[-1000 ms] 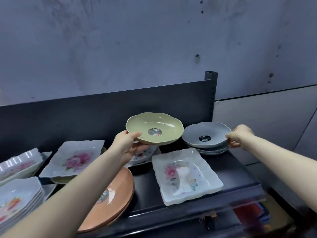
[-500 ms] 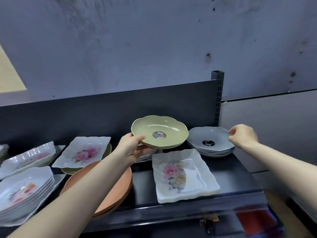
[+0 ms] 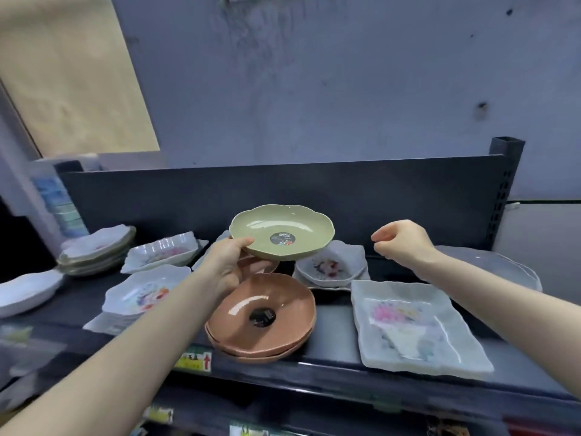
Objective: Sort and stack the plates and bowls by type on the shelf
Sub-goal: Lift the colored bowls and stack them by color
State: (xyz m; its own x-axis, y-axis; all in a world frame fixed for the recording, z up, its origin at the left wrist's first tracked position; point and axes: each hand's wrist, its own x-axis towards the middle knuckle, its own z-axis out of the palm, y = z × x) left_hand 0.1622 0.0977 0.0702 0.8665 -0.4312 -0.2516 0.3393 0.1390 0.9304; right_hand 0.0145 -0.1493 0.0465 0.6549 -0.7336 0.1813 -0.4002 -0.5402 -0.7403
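— What's in the left grip (image 3: 232, 265)?
— One pale green scalloped bowl (image 3: 283, 221) with a dark round sticker (image 3: 282, 239) inside. It's held up off the shelf, thumb on the near rim, fingers curled beneath.
— And the right grip (image 3: 402, 243)?
— Fingers curled in with nothing in them, up in the air well to the right of the green bowl.
— Count the rest for me.
— Right under the left grip there's a stack of terracotta round bowls (image 3: 261, 313). I make out at least two rims.
— Below the right grip is one white square plate with a pink flower print (image 3: 412, 325).
— Between the grips, one small white floral bowl (image 3: 330, 265) sits on a square white dish (image 3: 327, 287).
— Left of the left grip are four lots of white floral dishes (image 3: 144, 294), some stacked and too blurred to count singly.
— What's it all on?
— A dark metal shelf (image 3: 333, 325) with a dark back panel (image 3: 283, 190). A perforated upright post (image 3: 503, 190) stands beyond the right grip, and there's a yellow price label (image 3: 195, 361) on the front edge.
— Behind it is a stained grey wall (image 3: 314, 73), with a tan board (image 3: 72, 73) at the upper left.
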